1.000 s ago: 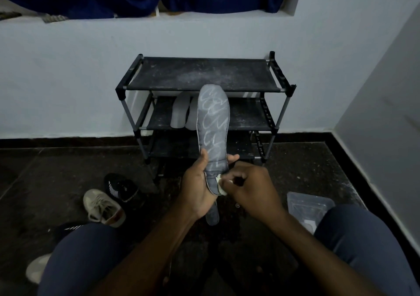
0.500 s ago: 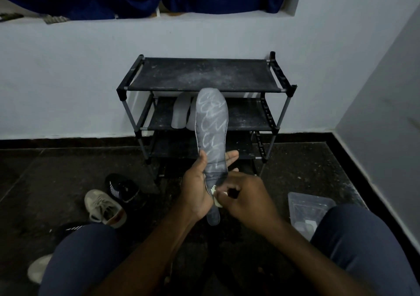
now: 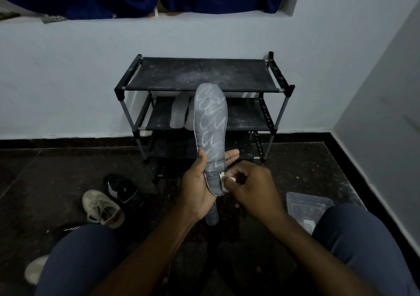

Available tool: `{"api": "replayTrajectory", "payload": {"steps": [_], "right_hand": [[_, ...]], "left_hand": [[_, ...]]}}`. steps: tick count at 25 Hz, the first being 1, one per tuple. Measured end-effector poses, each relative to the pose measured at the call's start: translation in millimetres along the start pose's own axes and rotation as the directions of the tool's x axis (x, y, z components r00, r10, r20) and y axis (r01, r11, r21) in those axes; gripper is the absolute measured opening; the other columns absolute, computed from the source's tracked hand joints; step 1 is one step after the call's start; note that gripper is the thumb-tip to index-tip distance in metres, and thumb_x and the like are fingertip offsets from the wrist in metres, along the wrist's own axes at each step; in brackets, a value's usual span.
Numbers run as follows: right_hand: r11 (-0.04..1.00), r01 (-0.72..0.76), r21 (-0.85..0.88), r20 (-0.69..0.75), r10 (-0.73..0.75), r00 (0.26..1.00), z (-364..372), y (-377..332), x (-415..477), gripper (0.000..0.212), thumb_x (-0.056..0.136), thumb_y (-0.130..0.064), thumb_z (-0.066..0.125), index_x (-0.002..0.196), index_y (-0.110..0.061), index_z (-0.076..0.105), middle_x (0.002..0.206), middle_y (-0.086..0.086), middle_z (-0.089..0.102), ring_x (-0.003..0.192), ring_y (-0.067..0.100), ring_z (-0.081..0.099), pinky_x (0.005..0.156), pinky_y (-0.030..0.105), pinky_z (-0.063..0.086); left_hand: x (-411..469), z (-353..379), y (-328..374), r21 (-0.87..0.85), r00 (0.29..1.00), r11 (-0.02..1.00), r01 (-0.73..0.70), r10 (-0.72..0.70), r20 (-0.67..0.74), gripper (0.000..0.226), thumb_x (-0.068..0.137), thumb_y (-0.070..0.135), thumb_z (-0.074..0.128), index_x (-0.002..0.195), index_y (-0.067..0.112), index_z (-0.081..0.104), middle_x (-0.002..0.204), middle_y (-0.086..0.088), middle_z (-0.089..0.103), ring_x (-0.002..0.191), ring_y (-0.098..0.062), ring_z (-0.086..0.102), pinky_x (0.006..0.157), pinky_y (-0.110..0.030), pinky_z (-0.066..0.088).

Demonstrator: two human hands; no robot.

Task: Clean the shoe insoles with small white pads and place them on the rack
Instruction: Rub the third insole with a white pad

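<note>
Presently fingers [image 3: 239, 172] of the right hand [image 3: 252, 186] curl tight, pinching a white pad [image 3: 225, 179], mostly hidden, against the heel of the grey insole [image 3: 211, 132]. Behind it the left hand [image 3: 198, 190] clasps it upright, thumb in front, fingers behind. It blocks part of the rack [image 3: 200, 74]; pale insoles [image 3: 179, 113] lie on the middle shelf.

home entryway: shoe rack [image 3: 200, 75], sneakers [image 3: 103, 208] on floor

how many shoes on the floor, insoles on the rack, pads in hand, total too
shoes: 4
insoles on rack: 2
pad in right hand: 1
total: 7
</note>
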State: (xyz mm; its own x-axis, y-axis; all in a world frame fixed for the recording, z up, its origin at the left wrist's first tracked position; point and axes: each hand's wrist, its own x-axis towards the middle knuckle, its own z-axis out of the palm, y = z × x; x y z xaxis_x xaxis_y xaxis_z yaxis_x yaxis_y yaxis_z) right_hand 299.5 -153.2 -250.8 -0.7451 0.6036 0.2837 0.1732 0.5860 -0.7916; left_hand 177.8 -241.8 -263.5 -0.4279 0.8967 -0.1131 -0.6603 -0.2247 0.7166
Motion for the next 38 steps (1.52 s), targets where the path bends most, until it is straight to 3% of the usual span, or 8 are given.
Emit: {"api": "replayTrajectory", "payload": {"steps": [4,9,14,23,28,32,35,38], "right_hand": [[0.995,0.099,-0.005,0.123,-0.097,0.988,8.3,-15.2,-11.4,0.010,0.085,-0.012,0.075,0.078,-0.019,0.073,0.080,-0.011,0.068,0.074,0.006,0.065,0.069,0.030,0.053],[0.997,-0.016,-0.075,-0.014,0.015,1.000,-5.7,4.8,3.5,0.013,0.082,-0.014,0.076,0.074,-0.023,0.073,0.079,-0.014,0.069,0.073,0.002,0.066,0.069,0.036,0.056],[0.997,0.070,0.031,0.161,-0.074,0.984,5.6,-12.4,-10.7,0.010,0.084,-0.011,0.076,0.079,-0.019,0.075,0.081,-0.011,0.070,0.078,0.007,0.067,0.072,0.029,0.054],[0.999,0.030,0.021,-0.072,-0.028,0.997,-10.1,0.9,3.8,0.008,0.086,-0.009,0.079,0.087,-0.017,0.079,0.085,-0.014,0.072,0.079,0.000,0.066,0.070,0.009,0.046],[0.996,0.038,0.077,0.032,-0.041,0.999,7.4,-8.5,-3.2,0.013,0.088,-0.003,0.071,0.085,-0.013,0.078,0.091,-0.007,0.074,0.087,0.005,0.070,0.080,0.028,0.056],[0.965,-0.054,0.258,0.079,0.034,0.996,3.9,-13.3,-4.9,0.011,0.088,-0.007,0.075,0.091,-0.015,0.081,0.087,-0.006,0.078,0.087,0.006,0.074,0.095,0.022,0.053],[0.980,-0.081,0.181,-0.091,0.098,0.991,-5.9,-5.5,2.6,0.009,0.088,-0.009,0.075,0.083,-0.016,0.080,0.086,-0.009,0.077,0.088,-0.001,0.071,0.084,0.016,0.053],[0.996,-0.003,0.092,-0.023,0.006,1.000,3.5,-12.3,-3.4,0.012,0.087,-0.005,0.073,0.080,-0.013,0.077,0.084,-0.005,0.076,0.091,0.006,0.071,0.082,0.010,0.049]], "left_hand": [[0.1,3.1,-1.6,0.032,0.999,0.999,-0.019,0.020,-0.027,0.069,0.109,0.049,0.018,0.136,-0.002,0.056,0.141,-0.022,0.058,0.136,-0.029,0.054,0.116,-0.049,0.035],[0.8,0.7,-2.4,0.006,1.000,1.000,-0.003,0.003,-0.008,0.072,0.109,0.050,0.016,0.144,-0.006,0.044,0.146,-0.023,0.054,0.139,-0.031,0.050,0.117,-0.053,0.035],[1.8,0.4,-3.4,0.020,0.998,0.999,-0.044,0.045,-0.038,0.069,0.109,0.049,0.015,0.142,-0.001,0.050,0.144,-0.022,0.056,0.139,-0.029,0.050,0.119,-0.051,0.032],[4.5,-4.3,-5.3,0.013,0.999,0.999,-0.044,0.044,0.016,0.070,0.109,0.048,0.024,0.142,-0.010,0.046,0.144,-0.033,0.049,0.128,-0.041,0.052,0.106,-0.049,0.048],[2.6,-0.6,-15.4,0.033,0.998,0.998,-0.047,0.048,-0.049,0.068,0.108,0.045,0.029,0.136,-0.015,0.048,0.137,-0.036,0.053,0.122,-0.040,0.055,0.105,-0.045,0.048],[3.4,-1.0,-14.3,-0.009,0.995,0.999,-0.045,0.044,-0.087,0.066,0.107,0.045,0.032,0.137,-0.012,0.048,0.130,-0.031,0.060,0.120,-0.037,0.062,0.103,-0.043,0.051],[1.8,-0.4,-13.0,-0.057,0.999,0.997,-0.045,0.043,-0.024,0.059,0.106,0.044,0.035,0.127,-0.008,0.056,0.117,-0.024,0.063,0.109,-0.034,0.061,0.099,-0.043,0.047],[2.8,1.4,-16.8,-0.024,0.996,0.999,-0.042,0.040,-0.075,0.063,0.107,0.044,0.033,0.132,-0.011,0.053,0.128,-0.030,0.062,0.121,-0.038,0.060,0.105,-0.043,0.048]]}}
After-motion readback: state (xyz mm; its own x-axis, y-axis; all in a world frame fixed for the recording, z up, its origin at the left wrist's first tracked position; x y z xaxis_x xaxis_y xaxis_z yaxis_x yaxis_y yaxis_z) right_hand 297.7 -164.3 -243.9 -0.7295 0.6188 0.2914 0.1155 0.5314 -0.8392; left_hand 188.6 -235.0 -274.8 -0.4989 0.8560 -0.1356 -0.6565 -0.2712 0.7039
